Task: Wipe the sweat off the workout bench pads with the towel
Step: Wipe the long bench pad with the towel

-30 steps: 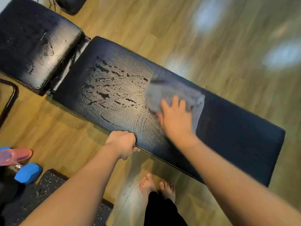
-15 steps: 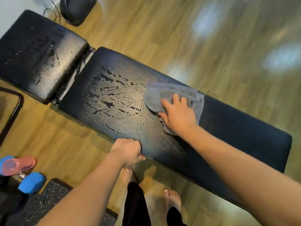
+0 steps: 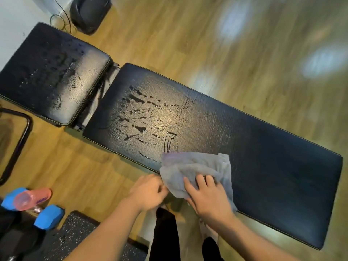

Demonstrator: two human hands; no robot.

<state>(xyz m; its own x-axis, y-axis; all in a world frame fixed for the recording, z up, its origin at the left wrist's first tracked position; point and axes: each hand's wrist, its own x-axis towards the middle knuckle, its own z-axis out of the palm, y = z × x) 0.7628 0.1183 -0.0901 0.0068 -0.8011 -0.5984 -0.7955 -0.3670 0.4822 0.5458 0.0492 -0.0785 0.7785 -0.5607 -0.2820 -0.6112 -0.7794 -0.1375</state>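
The right hand [image 3: 208, 196] lies with fingers spread flat on the grey towel [image 3: 195, 172], pressing it onto the near edge of the long back pad [image 3: 263, 166]; the left hand [image 3: 148, 193], just beside the towel's left corner at that same edge, is blurred, its fingers curled, and whether they pinch the cloth or the pad's rim cannot be told. The back pad is black, dry and dull right of the towel, with dark streaks of sweat [image 3: 139, 113] on the half left of it. Half a second ago the towel sat mid-pad near the far side; it has been dragged toward the near edge, leaving thin wet lines. Left of the back pad the seat pad [image 3: 52, 78] is beaded with droplets. The wooden floor [image 3: 207, 44] surrounds it; below the seat pad lie a blue dumbbell [image 3: 49, 217], a pink bottle [image 3: 32, 198] and a speckled mat [image 3: 79, 236].
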